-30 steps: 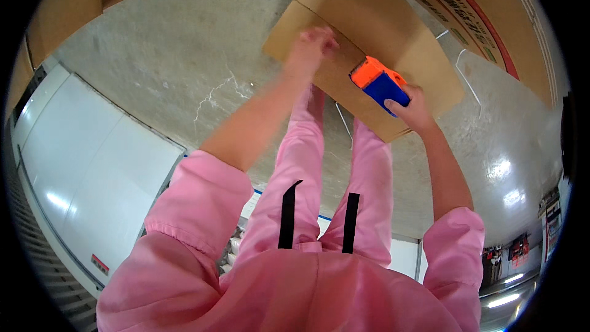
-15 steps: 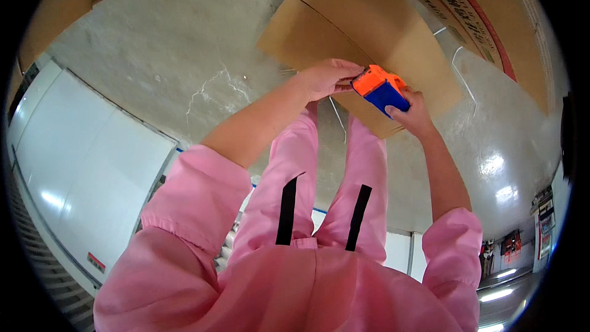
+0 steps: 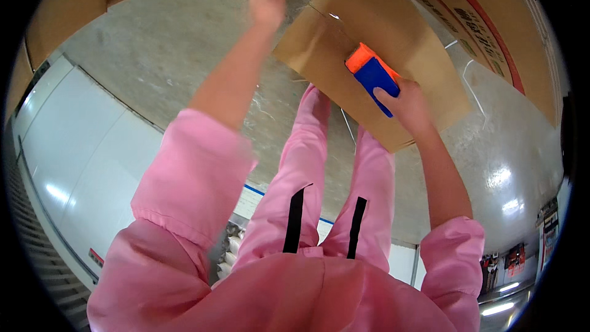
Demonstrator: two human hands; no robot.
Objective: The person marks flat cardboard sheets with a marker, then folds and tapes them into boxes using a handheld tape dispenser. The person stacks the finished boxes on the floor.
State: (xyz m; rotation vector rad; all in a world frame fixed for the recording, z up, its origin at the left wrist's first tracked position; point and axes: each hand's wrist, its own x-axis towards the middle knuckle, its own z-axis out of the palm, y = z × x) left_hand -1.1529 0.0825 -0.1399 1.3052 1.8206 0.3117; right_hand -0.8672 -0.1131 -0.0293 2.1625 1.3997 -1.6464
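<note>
My right hand (image 3: 405,106) grips a boxy orange and blue tape dispenser (image 3: 376,80), thumb lying over its blue side. The dispenser is held above a flat brown cardboard sheet (image 3: 430,89), its orange end pointing away to the upper left. My left hand (image 3: 270,7) is raised past the sheet's far left edge, well apart from the dispenser. Its fingers are closed, slightly blurred, and whatever they pinch is too small to make out. A bright glint shows between the hand and the dispenser, over the sheet's dark seam.
A printed cardboard carton (image 3: 491,37) with a red band stands at the far right. More cardboard (image 3: 67,18) is at the far left. White straps (image 3: 473,89) lie on the grey floor (image 3: 166,55). White panels (image 3: 80,129) stand to the left.
My left hand has left the orange end of the dispenser and moved up and to the left. In my right hand the dispenser has tilted, showing more of its blue side.
</note>
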